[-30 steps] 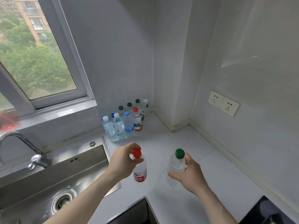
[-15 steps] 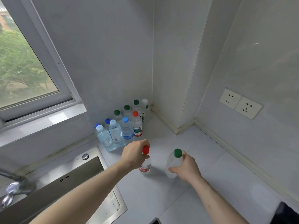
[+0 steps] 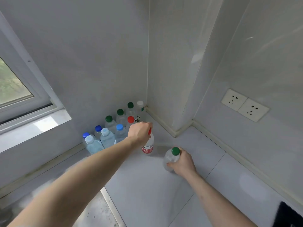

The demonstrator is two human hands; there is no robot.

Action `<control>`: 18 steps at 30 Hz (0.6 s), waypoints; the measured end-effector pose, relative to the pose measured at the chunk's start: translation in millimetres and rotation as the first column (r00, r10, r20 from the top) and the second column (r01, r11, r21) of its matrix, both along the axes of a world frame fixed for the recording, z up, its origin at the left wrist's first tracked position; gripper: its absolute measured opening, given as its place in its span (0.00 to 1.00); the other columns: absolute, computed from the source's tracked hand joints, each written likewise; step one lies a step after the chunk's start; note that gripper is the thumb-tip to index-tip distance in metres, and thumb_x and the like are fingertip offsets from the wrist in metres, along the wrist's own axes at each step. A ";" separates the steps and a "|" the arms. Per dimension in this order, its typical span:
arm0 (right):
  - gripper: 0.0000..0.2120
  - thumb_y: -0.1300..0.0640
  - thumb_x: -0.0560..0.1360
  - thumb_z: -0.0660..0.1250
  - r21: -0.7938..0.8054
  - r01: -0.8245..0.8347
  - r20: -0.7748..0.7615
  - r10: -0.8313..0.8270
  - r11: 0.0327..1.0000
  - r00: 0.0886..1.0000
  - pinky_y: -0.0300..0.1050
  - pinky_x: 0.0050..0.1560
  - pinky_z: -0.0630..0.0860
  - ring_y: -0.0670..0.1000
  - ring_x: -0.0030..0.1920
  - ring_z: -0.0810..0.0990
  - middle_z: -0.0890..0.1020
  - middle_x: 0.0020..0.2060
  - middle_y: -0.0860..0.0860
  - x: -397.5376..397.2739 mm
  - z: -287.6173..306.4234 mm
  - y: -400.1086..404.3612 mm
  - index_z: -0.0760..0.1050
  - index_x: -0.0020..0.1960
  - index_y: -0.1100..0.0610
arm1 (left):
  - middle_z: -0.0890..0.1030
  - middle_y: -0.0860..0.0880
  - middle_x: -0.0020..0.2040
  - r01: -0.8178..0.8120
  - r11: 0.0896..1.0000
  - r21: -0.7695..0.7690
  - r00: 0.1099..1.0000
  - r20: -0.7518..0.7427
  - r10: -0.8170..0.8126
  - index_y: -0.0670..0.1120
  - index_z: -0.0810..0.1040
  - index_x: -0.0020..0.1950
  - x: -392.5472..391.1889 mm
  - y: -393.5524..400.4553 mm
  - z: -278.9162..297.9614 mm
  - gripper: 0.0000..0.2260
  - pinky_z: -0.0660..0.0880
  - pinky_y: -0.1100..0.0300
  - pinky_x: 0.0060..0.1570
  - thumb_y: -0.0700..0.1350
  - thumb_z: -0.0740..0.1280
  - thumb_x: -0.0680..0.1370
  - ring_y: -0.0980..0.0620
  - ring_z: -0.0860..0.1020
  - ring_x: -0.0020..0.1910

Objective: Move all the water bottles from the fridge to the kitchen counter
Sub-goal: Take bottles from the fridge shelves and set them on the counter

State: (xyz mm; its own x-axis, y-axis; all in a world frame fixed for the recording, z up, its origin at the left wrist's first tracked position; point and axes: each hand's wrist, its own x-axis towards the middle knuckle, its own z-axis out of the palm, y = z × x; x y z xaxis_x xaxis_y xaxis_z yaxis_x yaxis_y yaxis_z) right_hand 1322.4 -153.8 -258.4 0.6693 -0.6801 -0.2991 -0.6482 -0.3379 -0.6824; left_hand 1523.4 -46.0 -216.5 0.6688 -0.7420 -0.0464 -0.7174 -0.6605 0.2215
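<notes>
Red-capped bottle beneath left fingers, gripped at cap.

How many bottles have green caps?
4. Three stand in a back row by the wall; the right hand holds one on the counter. Others may be hidden.

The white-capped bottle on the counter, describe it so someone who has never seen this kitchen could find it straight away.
Look at the inner corner where the window wall meets the jutting pillar, at the back of the counter. A cluster of bottles stands there; the white-capped bottle is the rearmost one, tucked nearest the corner. It alone has a white cap; its neighbours' caps are green, red or blue.
</notes>
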 end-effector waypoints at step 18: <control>0.22 0.63 0.73 0.78 0.039 0.090 0.089 -0.093 0.995 0.992 0.47 0.63 0.77 0.55 0.59 0.80 0.82 0.57 0.50 40.8 -16.8 -33.5 0.78 0.64 0.54 | 0.81 0.44 0.47 -0.048 0.999 0.025 0.993 0.112 0.045 0.43 0.73 0.66 60.8 -37.6 -11.3 0.17 0.68 0.52 0.39 0.34 0.68 0.79 0.43 0.74 0.44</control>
